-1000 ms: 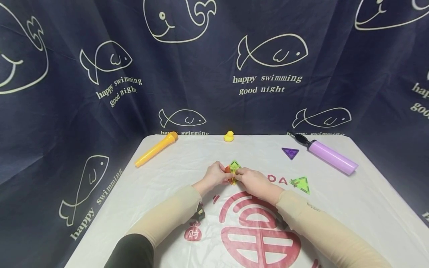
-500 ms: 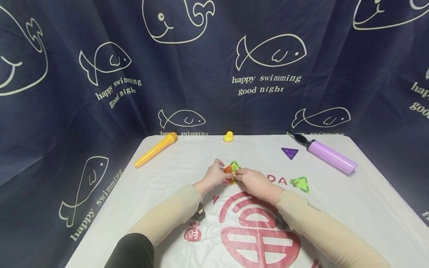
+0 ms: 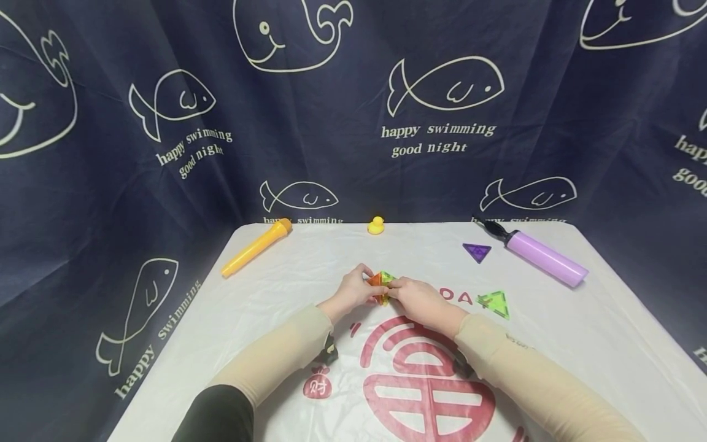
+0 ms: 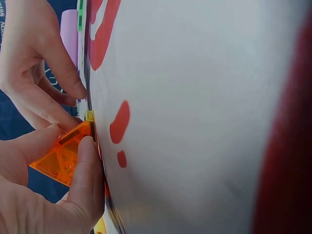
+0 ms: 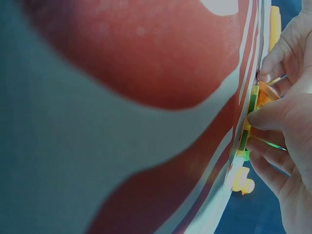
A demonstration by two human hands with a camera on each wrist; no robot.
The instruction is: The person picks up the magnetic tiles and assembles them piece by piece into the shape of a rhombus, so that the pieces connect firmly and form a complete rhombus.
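Observation:
Near the table's middle, my left hand (image 3: 353, 287) pinches a clear orange triangular magnetic tile (image 4: 58, 158) between thumb and fingers; the tile stands tilted. My right hand (image 3: 422, 301) is right beside it, its thumb and fingers pinching a yellow magnetic tile (image 3: 385, 300) low at the table. In the right wrist view the yellow tile's edge (image 5: 242, 146) shows between those fingertips. A green tile (image 3: 388, 276) adjoins the orange one on the far side, partly hidden by the fingers. How firmly the tiles join cannot be seen.
Right of the hands lie a green triangular tile (image 3: 496, 304) and, farther back, a purple triangular tile (image 3: 477, 252). A purple hand pump (image 3: 547, 259) is at the back right. A yellow duck (image 3: 376, 226) sits at the back edge, an orange toy microphone (image 3: 256, 247) at the back left.
The green tile's far tip has dropped slightly toward the hands, and more of the orange tile now shows. The left fingers have shifted a little on it; the right hand stays nearly still.

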